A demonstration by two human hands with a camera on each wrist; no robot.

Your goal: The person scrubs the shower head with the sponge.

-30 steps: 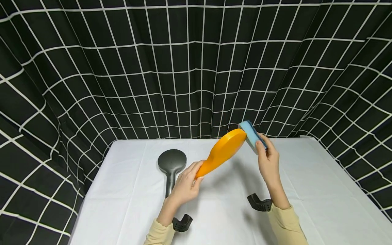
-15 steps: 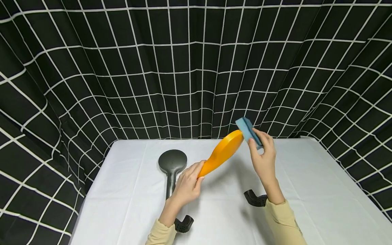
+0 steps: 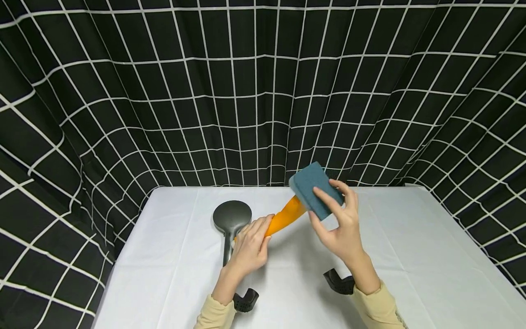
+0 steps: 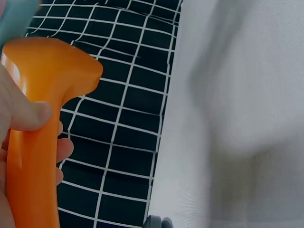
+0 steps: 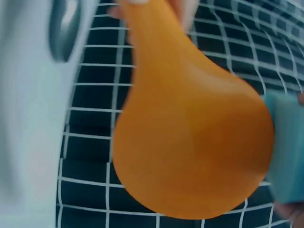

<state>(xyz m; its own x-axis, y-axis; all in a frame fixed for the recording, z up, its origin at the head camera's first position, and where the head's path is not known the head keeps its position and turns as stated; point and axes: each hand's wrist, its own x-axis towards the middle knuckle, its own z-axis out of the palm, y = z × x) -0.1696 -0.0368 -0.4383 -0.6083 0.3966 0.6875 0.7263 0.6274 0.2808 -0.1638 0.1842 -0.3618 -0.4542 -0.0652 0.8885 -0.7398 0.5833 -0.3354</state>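
Note:
My left hand (image 3: 249,244) grips an orange shower head (image 3: 285,215) by its handle, tilted up over the table. In the left wrist view the thumb lies along the orange handle (image 4: 33,161). My right hand (image 3: 341,219) holds a two-tone blue sponge (image 3: 314,183) with spread fingers and thumb. The sponge's lighter side is at the edge of the shower head's round head and hides much of it in the head view. The right wrist view shows the smooth orange round head (image 5: 194,147) with the sponge (image 5: 289,147) at its rim.
A dark grey shower head (image 3: 232,217) lies on the white-covered table (image 3: 172,274), left of my left hand. Black wrist mounts (image 3: 245,300) sit at both wrists. A black curtain with a white grid (image 3: 263,109) stands behind and at the sides.
My right hand has moved left and turned the sponge, so its broad dark face now shows and covers the orange head. The left hand has stayed nearly still.

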